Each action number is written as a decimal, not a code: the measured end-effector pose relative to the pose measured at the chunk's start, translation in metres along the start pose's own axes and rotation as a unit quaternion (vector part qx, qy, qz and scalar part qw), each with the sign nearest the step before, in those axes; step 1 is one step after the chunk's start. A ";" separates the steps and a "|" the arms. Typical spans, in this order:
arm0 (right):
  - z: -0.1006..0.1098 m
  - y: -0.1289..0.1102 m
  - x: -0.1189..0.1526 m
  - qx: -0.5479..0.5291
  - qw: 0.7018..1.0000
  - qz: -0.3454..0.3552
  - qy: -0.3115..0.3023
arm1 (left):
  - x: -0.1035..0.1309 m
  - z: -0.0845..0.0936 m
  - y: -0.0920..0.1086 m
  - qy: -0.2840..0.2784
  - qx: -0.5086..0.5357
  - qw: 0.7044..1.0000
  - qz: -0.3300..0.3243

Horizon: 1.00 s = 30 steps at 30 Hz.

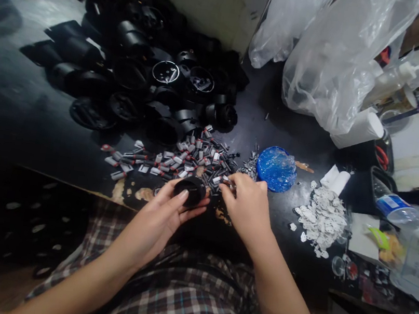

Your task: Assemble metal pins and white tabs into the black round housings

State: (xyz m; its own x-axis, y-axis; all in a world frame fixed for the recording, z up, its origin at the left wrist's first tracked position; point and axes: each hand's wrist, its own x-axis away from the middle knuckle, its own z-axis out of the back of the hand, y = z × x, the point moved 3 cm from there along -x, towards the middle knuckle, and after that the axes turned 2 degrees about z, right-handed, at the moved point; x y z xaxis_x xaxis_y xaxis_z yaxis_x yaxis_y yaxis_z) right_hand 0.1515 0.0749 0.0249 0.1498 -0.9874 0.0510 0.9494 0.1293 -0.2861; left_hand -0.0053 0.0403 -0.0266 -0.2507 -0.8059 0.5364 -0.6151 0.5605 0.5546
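Note:
A round black plastic housing rests in my left hand, thumb on its near side and fingers beneath. Close on its right, my right hand has thumb and forefinger pinched together over a small part that I cannot make out. Just beyond both hands spreads a pile of small grey and white parts with red bits. Thin metal pins lie beside a blue lid filled with clear grease, right past my right hand.
Many black housings are heaped at the back left. Flat white pieces form a pile on the right, near a plastic bottle. Clear plastic bags hang at the back right. The table's worn front edge runs before my lap.

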 end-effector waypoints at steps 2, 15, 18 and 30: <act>0.002 -0.006 0.010 -0.067 0.996 0.045 0.036 | 0.000 -0.004 0.002 0.012 0.031 0.999 0.005; 0.004 -0.019 0.037 -0.240 0.958 0.017 0.157 | 0.007 -0.017 -0.003 -0.007 0.113 0.993 0.021; 0.012 -0.022 0.040 -0.262 0.949 0.049 0.166 | 0.009 -0.014 -0.004 -0.016 0.094 0.995 0.030; 0.025 -0.027 0.036 -0.292 0.949 0.043 0.113 | 0.013 -0.006 -0.006 -0.025 -0.012 0.999 0.019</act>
State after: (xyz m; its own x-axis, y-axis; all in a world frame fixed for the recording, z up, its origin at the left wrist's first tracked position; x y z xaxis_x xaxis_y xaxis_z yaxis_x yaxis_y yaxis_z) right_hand 0.1385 0.0386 0.0585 0.0948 -0.9783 -0.1844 0.6112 0.2034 -0.7649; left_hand -0.0004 0.0275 -0.0185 -0.3110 -0.7922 0.5251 -0.5867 0.5947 0.5497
